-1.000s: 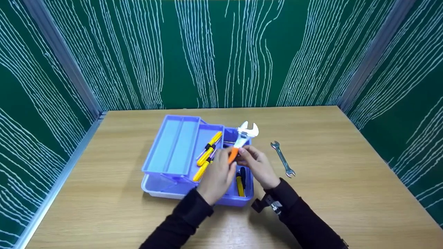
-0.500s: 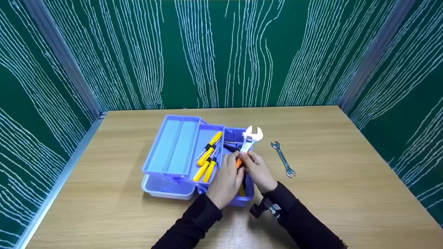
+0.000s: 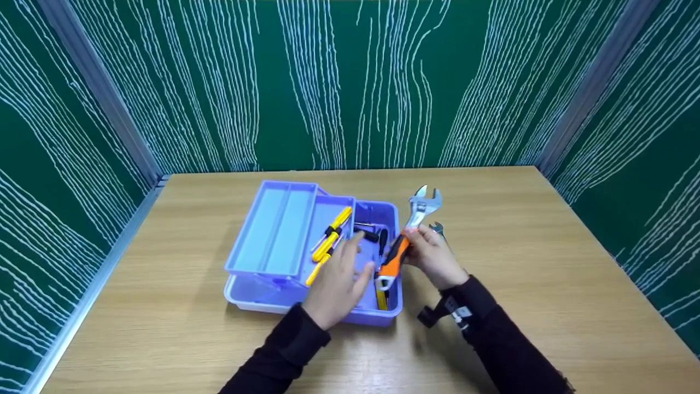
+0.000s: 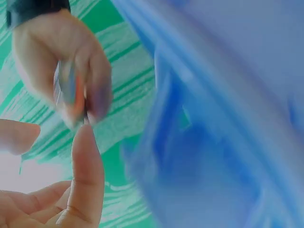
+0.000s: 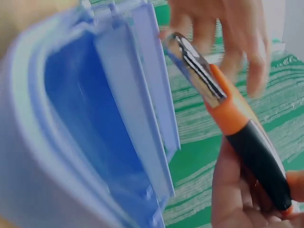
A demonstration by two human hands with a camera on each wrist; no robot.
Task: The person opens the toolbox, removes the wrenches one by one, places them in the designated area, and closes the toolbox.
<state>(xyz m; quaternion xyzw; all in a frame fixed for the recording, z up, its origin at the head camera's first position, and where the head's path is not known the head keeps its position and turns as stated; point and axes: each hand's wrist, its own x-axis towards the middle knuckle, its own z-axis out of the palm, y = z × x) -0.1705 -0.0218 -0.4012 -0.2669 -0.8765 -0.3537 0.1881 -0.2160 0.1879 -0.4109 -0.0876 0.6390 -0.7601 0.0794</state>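
An adjustable wrench (image 3: 396,254) with an orange and black handle is gripped by my right hand (image 3: 436,261), thumb and fingers around the handle near the metal head. Its head points up and away, and the handle end hangs over the right side of the purple toolbox (image 3: 397,219). In the right wrist view the wrench handle (image 5: 259,156) fills the right side. My left hand (image 3: 334,285) is apart from the wrench, its fingers loosely extended over the toolbox. The left wrist view shows the left fingers (image 4: 86,175) holding nothing, below the right hand (image 4: 61,42).
Yellow screwdrivers (image 3: 340,219) lie in the middle tray, partly covered by the left hand. Black-handled tools (image 3: 383,238) are in the lower compartment. A light blue divided tray (image 3: 273,230) extends left. Behind the right hand shows one end of a double open-end wrench (image 3: 437,227).
Both hands were on the adjustable wrench. The left hand has let go and drawn left; the right hand has moved right with the wrench, now hiding most of the double open-end wrench.
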